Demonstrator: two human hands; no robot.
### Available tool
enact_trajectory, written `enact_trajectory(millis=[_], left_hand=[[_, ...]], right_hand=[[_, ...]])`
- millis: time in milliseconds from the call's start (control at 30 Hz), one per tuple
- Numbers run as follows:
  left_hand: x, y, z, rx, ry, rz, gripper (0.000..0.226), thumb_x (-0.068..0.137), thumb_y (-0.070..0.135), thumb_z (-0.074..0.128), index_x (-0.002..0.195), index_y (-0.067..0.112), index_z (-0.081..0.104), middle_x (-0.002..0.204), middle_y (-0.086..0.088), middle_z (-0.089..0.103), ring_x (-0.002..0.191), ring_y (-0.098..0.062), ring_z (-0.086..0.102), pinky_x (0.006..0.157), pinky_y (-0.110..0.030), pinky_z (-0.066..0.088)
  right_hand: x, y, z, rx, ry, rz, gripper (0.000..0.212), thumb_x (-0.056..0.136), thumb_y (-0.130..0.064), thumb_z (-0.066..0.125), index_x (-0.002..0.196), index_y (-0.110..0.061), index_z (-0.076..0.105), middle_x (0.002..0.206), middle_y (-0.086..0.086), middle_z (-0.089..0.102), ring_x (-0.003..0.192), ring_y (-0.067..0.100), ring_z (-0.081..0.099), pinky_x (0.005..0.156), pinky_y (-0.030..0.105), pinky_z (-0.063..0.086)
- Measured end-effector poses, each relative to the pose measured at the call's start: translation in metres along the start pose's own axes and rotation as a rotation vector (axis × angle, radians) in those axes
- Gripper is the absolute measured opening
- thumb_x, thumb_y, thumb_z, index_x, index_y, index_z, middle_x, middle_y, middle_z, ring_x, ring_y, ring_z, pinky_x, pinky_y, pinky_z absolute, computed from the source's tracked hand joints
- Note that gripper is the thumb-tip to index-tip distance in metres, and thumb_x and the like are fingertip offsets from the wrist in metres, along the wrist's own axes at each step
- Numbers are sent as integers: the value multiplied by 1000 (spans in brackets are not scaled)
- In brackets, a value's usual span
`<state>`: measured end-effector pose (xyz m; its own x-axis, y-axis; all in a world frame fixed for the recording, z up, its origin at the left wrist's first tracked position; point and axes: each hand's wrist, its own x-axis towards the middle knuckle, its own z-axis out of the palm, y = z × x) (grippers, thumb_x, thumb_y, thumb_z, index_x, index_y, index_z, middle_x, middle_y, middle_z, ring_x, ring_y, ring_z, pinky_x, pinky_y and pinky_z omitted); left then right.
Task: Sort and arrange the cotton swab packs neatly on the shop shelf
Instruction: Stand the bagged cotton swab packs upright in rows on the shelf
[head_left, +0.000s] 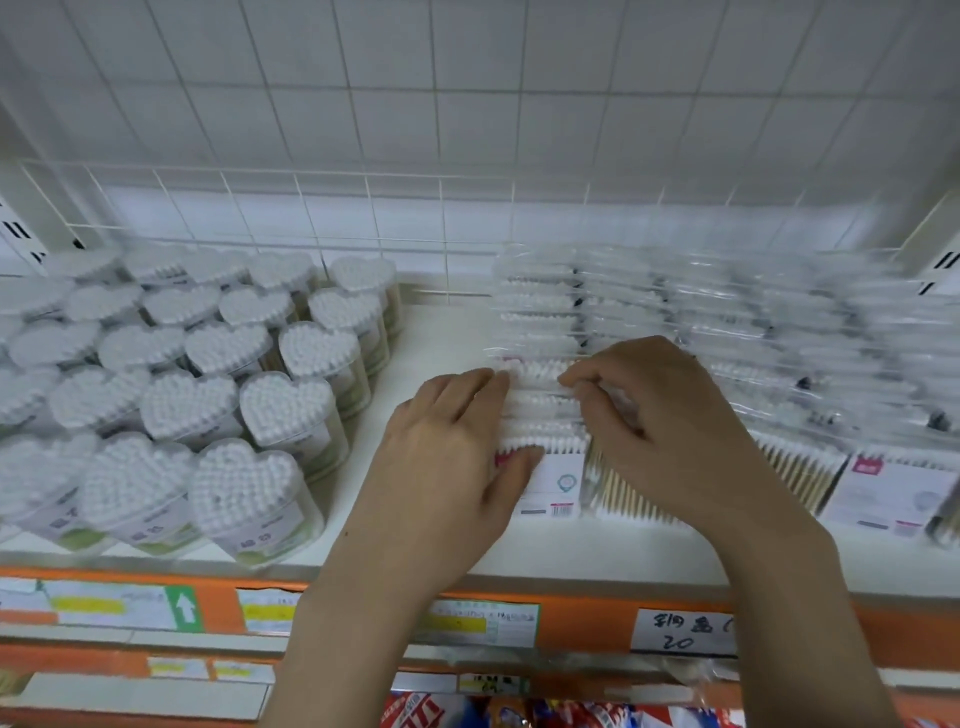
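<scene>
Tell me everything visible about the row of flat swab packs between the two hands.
The row of flat swab packs stands on the white shelf, clear plastic bags of white-tipped wooden swabs, overlapping front to back. The front pack shows a white label. The left hand holds its left side; the right hand pinches the tops.

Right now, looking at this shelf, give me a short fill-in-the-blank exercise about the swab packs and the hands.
1. The tubs on the left of the shelf are shaped like a ____.
2. Both hands are on the ____ row of flat packs.
3. The left hand and right hand handle packs at the ____ end of that row.
4. The price strip along the shelf edge is ____.

Missing words: heart; leftmost; front; orange
</scene>
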<state>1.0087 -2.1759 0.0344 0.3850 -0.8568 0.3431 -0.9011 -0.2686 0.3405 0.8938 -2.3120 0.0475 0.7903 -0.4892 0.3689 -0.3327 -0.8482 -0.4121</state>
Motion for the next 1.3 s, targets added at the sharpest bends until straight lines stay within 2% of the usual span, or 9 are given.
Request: enact_trajectory(millis=[167, 433, 633, 733, 867, 1000, 1067, 1167, 1300], left_hand=[[1, -2, 1, -49, 30, 10, 36, 79, 31, 59, 105, 7, 65, 104, -6, 64, 88, -28, 61, 76, -45, 51], [0, -2, 0, -78, 64, 18, 29, 76, 30, 64, 96, 10, 68, 96, -4, 65, 81, -26, 62, 70, -44, 51], [-1, -1, -1, -80, 61, 3, 29, 76, 30, 63, 96, 10, 69, 95, -3, 65, 79, -25, 62, 70, -44, 52], [-2, -1, -1, -83, 55, -6, 30, 78, 32, 62, 98, 10, 68, 96, -3, 65, 81, -24, 62, 71, -44, 52], [-3, 0, -3, -78, 34, -9, 32, 80, 34, 59, 101, 11, 68, 99, -2, 64, 84, -23, 62, 73, -43, 51], [-4, 0, -4, -76, 15, -10, 36, 82, 34, 58, 107, 11, 67, 104, -2, 64, 88, -23, 62, 76, -44, 51], [-5, 1, -5, -67, 8, -10, 37, 81, 33, 57, 108, 10, 67, 106, -3, 64, 88, -24, 63, 77, -44, 52], [-5, 1, -6, -74, 1, -15, 36, 82, 30, 55, 109, 10, 67, 109, -4, 64, 90, -24, 64, 79, -44, 52], [-5, 1, -7, -72, 18, -20, 34, 81, 27, 55, 108, 10, 68, 110, -4, 62, 89, -23, 64, 77, -44, 53]], right_hand=[[8, 1, 0, -44, 2, 8, 21, 92, -15, 49, 106, -13, 65, 106, -4, 61, 106, 19, 50, 92, 37, 38], [23, -3, 1, -101, -38, 13, 31, 93, -15, 48, 123, -15, 57, 116, -3, 57, 114, 19, 43, 98, 29, 28], [39, -4, 0, -164, -83, 13, 24, 91, -24, 53, 112, -21, 64, 98, -5, 61, 101, 18, 48, 88, 29, 32], [48, -3, 3, -220, -110, -31, 18, 91, -21, 53, 99, -21, 69, 89, -1, 59, 93, 19, 48, 80, 27, 31], [54, -7, -4, -196, 48, -56, 16, 89, -17, 58, 91, -16, 73, 78, 6, 52, 80, 23, 48, 72, 29, 32], [53, -10, -22, -28, 208, -45, 13, 87, -15, 58, 88, -16, 71, 50, -15, 41, 47, 6, 44, 58, 23, 37], [52, -9, -29, 3, 235, -27, 12, 88, -15, 56, 88, -19, 68, 44, -14, 43, 46, 8, 50, 54, 12, 38], [48, -11, -36, 74, 273, 2, 12, 87, -13, 55, 85, -20, 65, 51, -11, 51, 58, 9, 53, 53, 9, 36], [39, -14, -41, 209, 342, 9, 13, 82, -7, 54, 80, -16, 62, 65, -10, 59, 57, 6, 50, 53, 6, 35]])
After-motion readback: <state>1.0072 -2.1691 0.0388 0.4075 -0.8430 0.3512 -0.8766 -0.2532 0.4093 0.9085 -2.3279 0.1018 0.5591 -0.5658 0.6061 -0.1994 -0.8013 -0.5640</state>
